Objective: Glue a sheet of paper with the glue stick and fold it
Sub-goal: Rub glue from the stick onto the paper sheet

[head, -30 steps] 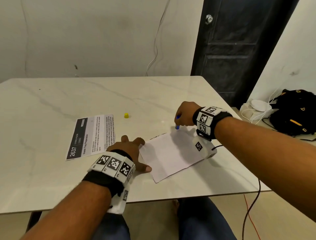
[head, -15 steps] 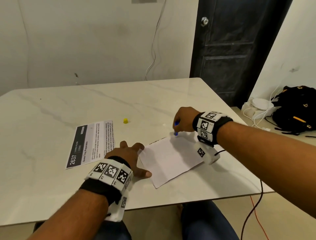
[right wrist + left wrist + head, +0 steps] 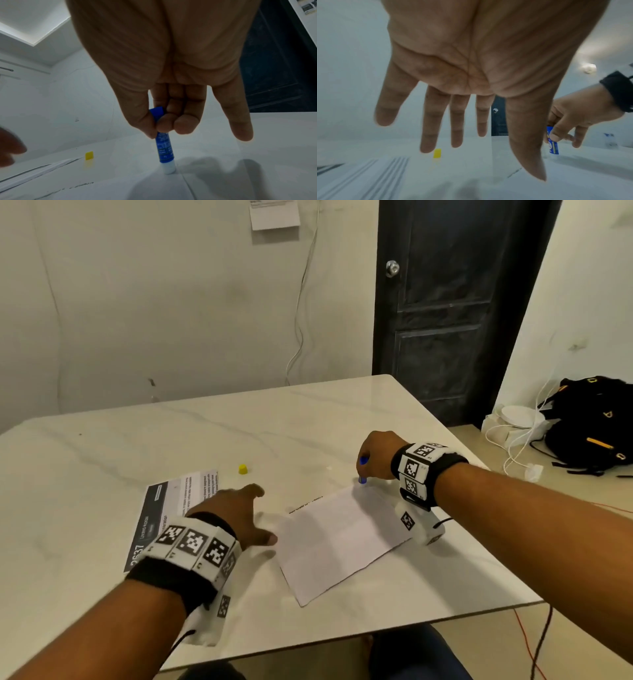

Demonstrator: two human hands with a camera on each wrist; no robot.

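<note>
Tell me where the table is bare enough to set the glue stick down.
Bare: the far half of the table beyond the yellow cap, and the near edge below the white sheet. Crowded: between the printed card, left hand and sheet.

Right hand [image 3: 378, 455]: positioned near the far right part of the table [image 3: 102, 460], palm down, wrist raised. Thumb and curled fingers [image 3: 164, 124] pinch the glue stick [image 3: 164, 148] upright; the little finger extends straight down. Left hand [image 3: 239, 517]: positioned toward the near edge, palm down, raised off the surface. All four fingers [image 3: 429, 121] and the thumb are straight and spread, gripping nothing. Both forearms reach in from the near edge; each wrist carries a marker band.
</note>
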